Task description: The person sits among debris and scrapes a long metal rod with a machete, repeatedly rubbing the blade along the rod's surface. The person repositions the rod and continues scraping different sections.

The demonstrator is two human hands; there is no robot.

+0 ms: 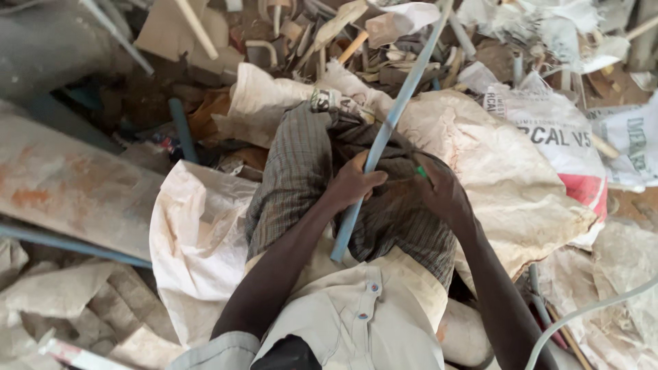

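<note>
I sit on crumpled sacks with my knees drawn up in checked trousers (295, 171). My left hand (353, 183) grips a long light-blue plastic pipe (401, 103) near its lower part; the pipe slants from my lap up to the top right. My right hand (442, 192) rests on my right knee beside the pipe, fingers curled around a small green thing (421, 172), too little of it showing to tell what it is.
Beige woven sacks (507, 178) lie under and around me. A printed white bag (558, 127) sits to the right. Pipe offcuts, paper scraps and rubble (329, 34) litter the ground ahead. A blue pipe (68, 243) and worn board (68, 185) lie left; a pale hose (589, 308) curves at lower right.
</note>
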